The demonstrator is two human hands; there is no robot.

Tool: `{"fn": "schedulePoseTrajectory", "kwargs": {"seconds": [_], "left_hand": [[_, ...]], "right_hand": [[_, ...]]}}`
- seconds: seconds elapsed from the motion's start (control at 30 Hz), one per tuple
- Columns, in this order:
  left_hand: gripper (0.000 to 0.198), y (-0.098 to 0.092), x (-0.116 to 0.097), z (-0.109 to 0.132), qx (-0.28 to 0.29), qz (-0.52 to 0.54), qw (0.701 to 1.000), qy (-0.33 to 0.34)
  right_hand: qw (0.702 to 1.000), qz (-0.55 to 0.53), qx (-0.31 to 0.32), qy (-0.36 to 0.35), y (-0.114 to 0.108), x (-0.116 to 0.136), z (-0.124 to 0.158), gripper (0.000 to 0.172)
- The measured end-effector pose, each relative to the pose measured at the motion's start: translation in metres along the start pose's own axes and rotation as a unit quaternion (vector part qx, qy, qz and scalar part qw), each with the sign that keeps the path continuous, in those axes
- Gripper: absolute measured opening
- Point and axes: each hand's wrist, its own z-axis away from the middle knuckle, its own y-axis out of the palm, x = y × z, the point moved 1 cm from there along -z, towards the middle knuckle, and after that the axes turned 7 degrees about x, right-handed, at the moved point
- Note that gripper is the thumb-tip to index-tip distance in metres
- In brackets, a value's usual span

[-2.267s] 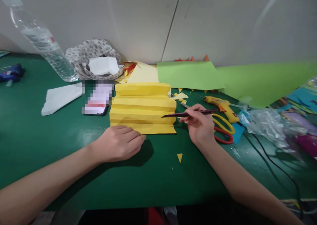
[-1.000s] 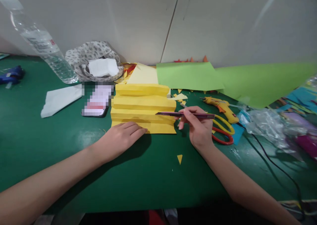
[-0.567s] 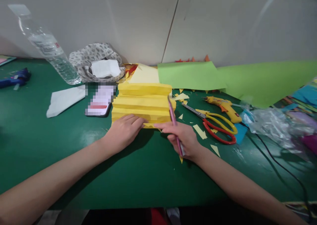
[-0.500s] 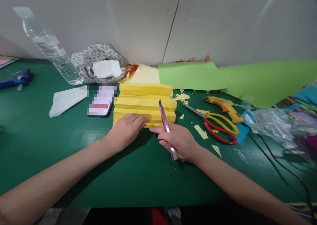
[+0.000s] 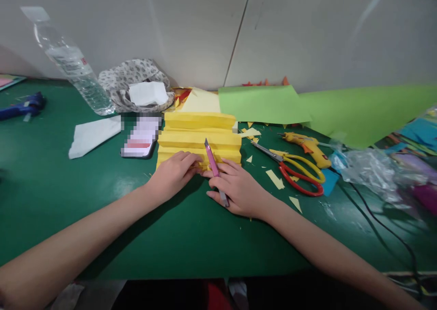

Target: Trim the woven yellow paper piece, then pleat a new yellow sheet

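A yellow sheet [image 5: 200, 138] with several crosswise folds lies in front of me on the green table. My left hand [image 5: 174, 173] is closed on the near edge of the sheet, its fingertips pinched there. Beside it, my right hand [image 5: 239, 187] grips a slim pink-and-silver cutter [image 5: 213, 162] between its fingers, the dark tip pointing away over the folds. Some right fingers also rest at the sheet's near edge. The two hands' fingertips nearly meet near the middle of that edge.
Red-and-yellow scissors [image 5: 300, 173], a yellow glue gun [image 5: 307, 146], plastic wrap [image 5: 378, 171] and paper scraps lie right. Green paper [image 5: 262, 104] is behind. Left are a phone [image 5: 141, 137], a tissue [image 5: 94, 136], a water bottle [image 5: 73, 66], a patterned pouch [image 5: 131, 71] and a blue glue gun [image 5: 25, 106].
My right hand has turned and moved slightly left, bringing the cutter lower over the sheet. My left fingertips have drawn together at the near edge.
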Motion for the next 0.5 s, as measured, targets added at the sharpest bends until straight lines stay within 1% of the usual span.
{"fn": "schedulePoseTrajectory", "kwargs": {"seconds": [0.17,0.27,0.4,0.5], "left_hand": [[0.014,0.0006,0.0002,-0.0002,-0.001,-0.009,1.000,0.016],[0.013,0.0004,-0.0005,-0.0002,-0.004,-0.008,1.000,0.023],[0.015,0.0000,-0.0006,0.0002,0.000,-0.004,1.000,0.014],[0.016,-0.0004,-0.0007,0.0006,0.004,-0.003,1.000,0.005]], "right_hand": [[1.000,0.027,-0.010,0.013,0.0001,-0.0007,-0.0007,0.019],[0.997,0.058,-0.035,0.020,0.0003,-0.0027,0.0013,0.019],[0.993,0.087,-0.071,0.027,0.0015,-0.0049,0.0053,0.017],[0.994,0.080,-0.070,0.025,0.0019,-0.0053,0.0069,0.016]]}}
